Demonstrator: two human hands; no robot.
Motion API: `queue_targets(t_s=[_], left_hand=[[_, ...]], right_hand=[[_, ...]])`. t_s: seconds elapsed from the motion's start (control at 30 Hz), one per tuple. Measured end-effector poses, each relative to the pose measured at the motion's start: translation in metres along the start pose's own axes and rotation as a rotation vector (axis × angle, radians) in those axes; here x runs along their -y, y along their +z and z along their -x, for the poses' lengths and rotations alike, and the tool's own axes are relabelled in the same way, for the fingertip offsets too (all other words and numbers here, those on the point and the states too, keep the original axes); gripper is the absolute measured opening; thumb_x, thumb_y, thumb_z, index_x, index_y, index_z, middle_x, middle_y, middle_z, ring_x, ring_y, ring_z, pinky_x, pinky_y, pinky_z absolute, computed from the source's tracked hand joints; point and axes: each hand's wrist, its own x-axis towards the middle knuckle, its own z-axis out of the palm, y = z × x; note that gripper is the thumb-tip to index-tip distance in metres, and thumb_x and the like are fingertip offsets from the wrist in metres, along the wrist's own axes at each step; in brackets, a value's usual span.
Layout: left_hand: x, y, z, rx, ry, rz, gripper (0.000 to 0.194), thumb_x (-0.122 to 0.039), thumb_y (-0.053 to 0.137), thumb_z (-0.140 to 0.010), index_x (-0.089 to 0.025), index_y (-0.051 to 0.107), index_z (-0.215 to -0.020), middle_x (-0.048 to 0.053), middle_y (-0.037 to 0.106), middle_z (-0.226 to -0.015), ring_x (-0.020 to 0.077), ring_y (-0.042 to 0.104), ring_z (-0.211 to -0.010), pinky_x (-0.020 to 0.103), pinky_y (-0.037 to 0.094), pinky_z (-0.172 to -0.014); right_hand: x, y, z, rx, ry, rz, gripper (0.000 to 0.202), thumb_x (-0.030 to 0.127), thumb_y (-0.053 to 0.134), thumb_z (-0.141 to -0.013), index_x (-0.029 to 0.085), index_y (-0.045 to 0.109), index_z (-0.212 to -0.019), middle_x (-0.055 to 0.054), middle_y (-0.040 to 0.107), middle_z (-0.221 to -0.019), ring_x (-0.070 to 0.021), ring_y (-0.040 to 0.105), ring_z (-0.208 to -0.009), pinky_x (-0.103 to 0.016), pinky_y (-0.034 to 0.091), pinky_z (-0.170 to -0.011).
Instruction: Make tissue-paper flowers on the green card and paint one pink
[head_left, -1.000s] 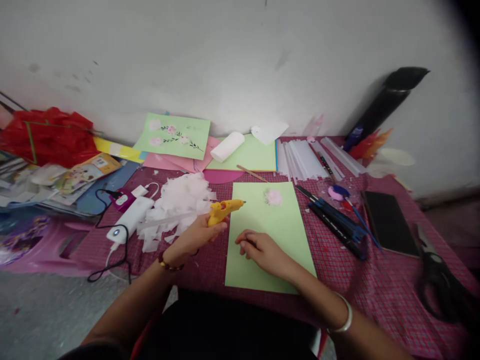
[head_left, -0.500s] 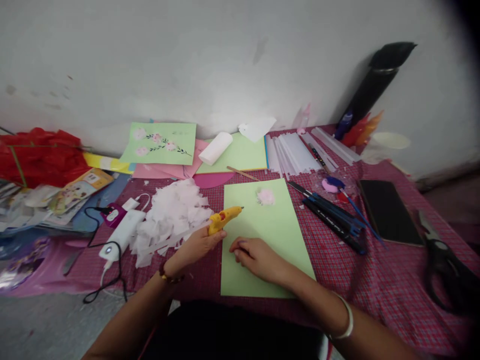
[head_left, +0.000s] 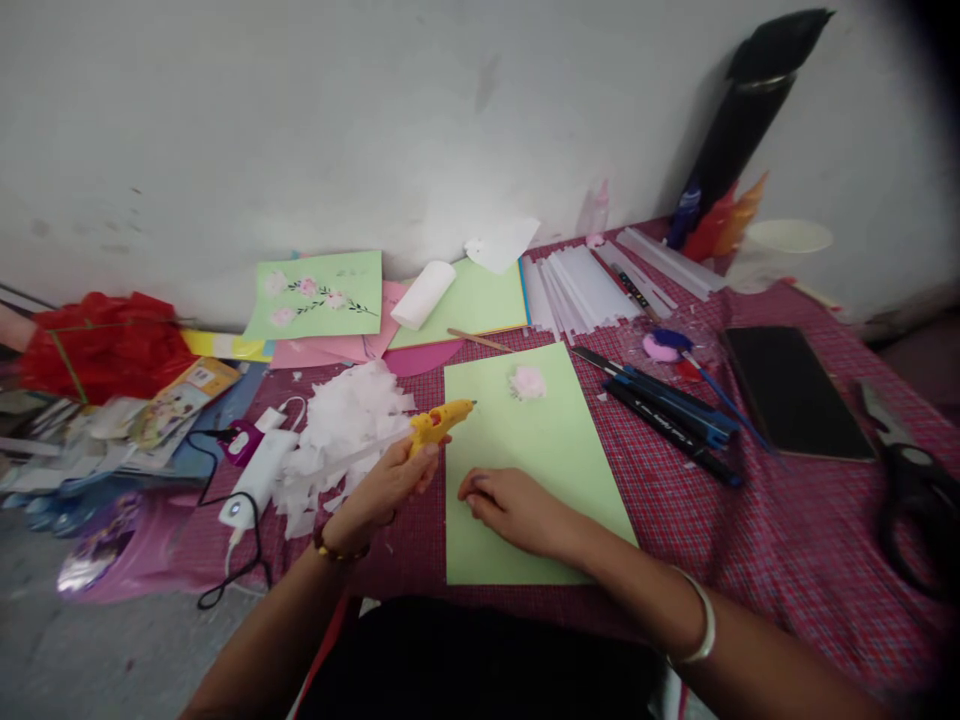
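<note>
My left hand (head_left: 388, 490) is wrapped round the grip of a yellow glue gun (head_left: 439, 422). Its nozzle points right, over the left part of a light green sheet of paper (head_left: 540, 440), and a translucent glue stick trails from its back. My right hand (head_left: 514, 508) rests on the lower half of that sheet, fingers loosely curled, with nothing visible in them. Near the sheet's top lies a pale pink paper flower (head_left: 528, 381). Just left of the glue gun is a heap of white paper strips (head_left: 352, 415).
Right of the sheet lie a utility knife (head_left: 660, 395), a black pen (head_left: 667, 430), a phone (head_left: 799, 390) and scissors (head_left: 911, 470). Behind are glue sticks (head_left: 589, 285), a paper roll (head_left: 424, 295) and a green card with flowers (head_left: 319, 293). A white power bank (head_left: 259, 480) with cables sits left.
The camera view has shifted slightly. My left hand with the glue gun has drawn back a little to the left of the sheet. My right hand stays resting on the paper.
</note>
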Motion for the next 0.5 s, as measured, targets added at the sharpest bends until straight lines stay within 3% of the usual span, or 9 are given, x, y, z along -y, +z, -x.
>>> queue_targets(t_s=[0.13, 0.3, 0.5], left_hand=[[-0.003, 0.0022, 0.0044, 0.025, -0.06, 0.144, 0.04, -0.049, 0.053, -0.088, -0.014, 0.058, -0.106, -0.003, 0.048, -0.066, 0.008, 0.037, -0.051, 0.022, 0.027, -0.047], [0.0017, 0.0024, 0.0074, 0.141, -0.098, 0.305, 0.048, -0.055, 0.051, -0.089, -0.012, 0.056, -0.112, -0.002, 0.051, -0.067, 0.0059, 0.037, -0.049, 0.02, 0.025, -0.045], [0.0047, 0.0069, 0.0099, 0.078, -0.028, 0.227, 0.046, -0.058, 0.043, -0.092, -0.016, 0.054, -0.106, 0.0, 0.056, -0.073, 0.0068, 0.037, -0.048, 0.021, 0.025, -0.044]], right_hand=[[0.0008, -0.0018, -0.0006, -0.005, -0.004, -0.011, 0.026, 0.014, 0.045, -0.09, 0.015, 0.069, -0.098, -0.008, 0.072, -0.098, -0.0176, 0.063, -0.084, -0.028, 0.044, -0.079], [0.0004, -0.0024, 0.0, -0.004, 0.014, 0.015, 0.026, 0.016, 0.046, -0.09, 0.016, 0.069, -0.102, -0.008, 0.072, -0.099, -0.019, 0.064, -0.089, -0.029, 0.044, -0.083], [0.0015, -0.0022, -0.0001, 0.01, 0.02, 0.013, 0.026, 0.016, 0.045, -0.091, 0.015, 0.069, -0.101, -0.008, 0.072, -0.096, -0.0187, 0.064, -0.085, -0.028, 0.044, -0.079]])
